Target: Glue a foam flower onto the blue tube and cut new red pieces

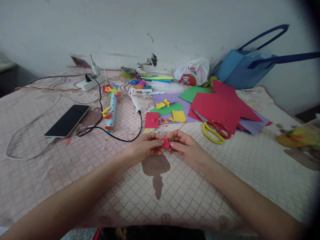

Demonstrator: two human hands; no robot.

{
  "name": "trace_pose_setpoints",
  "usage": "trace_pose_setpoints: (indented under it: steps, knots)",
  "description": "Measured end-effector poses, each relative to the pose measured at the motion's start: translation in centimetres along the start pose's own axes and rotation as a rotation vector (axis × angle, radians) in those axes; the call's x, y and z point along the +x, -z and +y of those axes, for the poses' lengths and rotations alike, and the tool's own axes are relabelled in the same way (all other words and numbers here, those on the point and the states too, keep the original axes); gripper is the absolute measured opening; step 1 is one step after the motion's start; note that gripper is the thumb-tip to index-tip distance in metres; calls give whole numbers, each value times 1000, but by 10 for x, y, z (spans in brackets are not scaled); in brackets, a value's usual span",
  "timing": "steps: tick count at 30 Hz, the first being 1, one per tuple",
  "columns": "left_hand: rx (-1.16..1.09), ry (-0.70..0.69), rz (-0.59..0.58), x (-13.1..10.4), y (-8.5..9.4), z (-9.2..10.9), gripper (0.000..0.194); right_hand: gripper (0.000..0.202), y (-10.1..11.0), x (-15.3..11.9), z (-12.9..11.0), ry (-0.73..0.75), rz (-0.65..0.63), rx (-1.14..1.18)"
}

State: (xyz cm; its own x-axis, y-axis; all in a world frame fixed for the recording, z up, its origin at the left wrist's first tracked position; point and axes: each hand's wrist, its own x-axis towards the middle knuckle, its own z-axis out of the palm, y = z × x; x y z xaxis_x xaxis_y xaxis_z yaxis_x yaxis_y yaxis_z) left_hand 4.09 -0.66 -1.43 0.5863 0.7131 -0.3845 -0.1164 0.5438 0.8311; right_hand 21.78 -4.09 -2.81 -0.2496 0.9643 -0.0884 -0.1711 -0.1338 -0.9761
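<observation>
Between both hands, above the patterned tablecloth, is a small piece of red paper (166, 143). My left hand (150, 144) pinches its left side between thumb and fingers. My right hand (182, 144) grips the right side the same way, fingers curled. Just beyond the hands lies a red paper square (151, 120), with a yellow paper square (179, 116) and small paper scraps to its right. Scissors (215, 131) with yellow and red handles rest to the right of my right hand, their blades partly over red paper.
At left lie a phone (67, 120), a power strip (92, 82) and a light-blue strip decorated with paper (112, 111). A white glue gun (135, 101) trails a black cord. Large red sheets (217, 108), a plastic bag (193, 71) and a blue bag (241, 68) are at right.
</observation>
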Motion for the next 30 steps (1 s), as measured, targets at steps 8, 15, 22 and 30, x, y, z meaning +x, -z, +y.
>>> trace_pose_setpoints:
  steps: [8, 15, 22, 30]
  knots:
    - [89, -139, 44, 1, 0, -3, 17, 12, -5, -3, -5, 66, 12, -138]
    - [111, -153, 57, 1, -2, -2, 29, 16, -6, -1, -5, 79, 38, -154]
    - [-21, -68, 37, 1, -1, 1, 21, 15, -4, -1, -6, 82, 13, -174]
    - [15, -34, -34, -1, 1, 3, 19, 18, -2, -1, -7, 62, -26, -146]
